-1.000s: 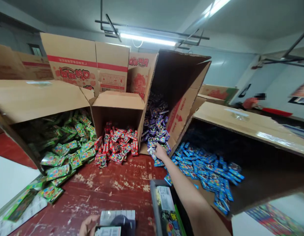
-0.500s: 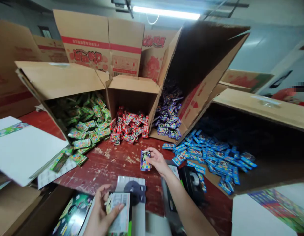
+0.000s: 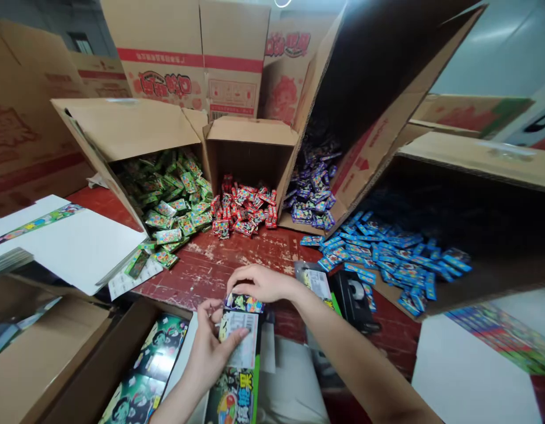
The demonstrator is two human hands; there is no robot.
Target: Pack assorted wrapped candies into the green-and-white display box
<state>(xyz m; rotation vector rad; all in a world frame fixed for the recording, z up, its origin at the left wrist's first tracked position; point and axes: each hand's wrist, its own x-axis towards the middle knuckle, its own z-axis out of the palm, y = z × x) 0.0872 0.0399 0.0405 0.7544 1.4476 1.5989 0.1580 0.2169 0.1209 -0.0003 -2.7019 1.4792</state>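
Observation:
My left hand (image 3: 210, 344) is closed around a flat black and green printed candy box (image 3: 231, 391), its thumb pressed on the pale label. At the upper end of this box is a purple candy packet (image 3: 245, 303). My right hand (image 3: 261, 284) bends over that packet from above, fingers closed on it. Whether the packet's lower edge is inside the box, I cannot tell. Ahead, loose candy packets spill from tilted cartons: green packets (image 3: 179, 200), red packets (image 3: 246, 209), purple packets (image 3: 314, 191) and blue packets (image 3: 387, 253).
To the right of my hands lie a black tape dispenser (image 3: 354, 300) and another labelled box (image 3: 317, 282). An open carton (image 3: 122, 330) at lower left holds dark green printed boxes (image 3: 155, 353). White printed card sheets (image 3: 78, 241) are stacked on the left, more card (image 3: 471, 371) on the right.
My right hand has brought the purple packet down and left to the box's upper end. The box has moved up and right with my left hand. The view has tilted down.

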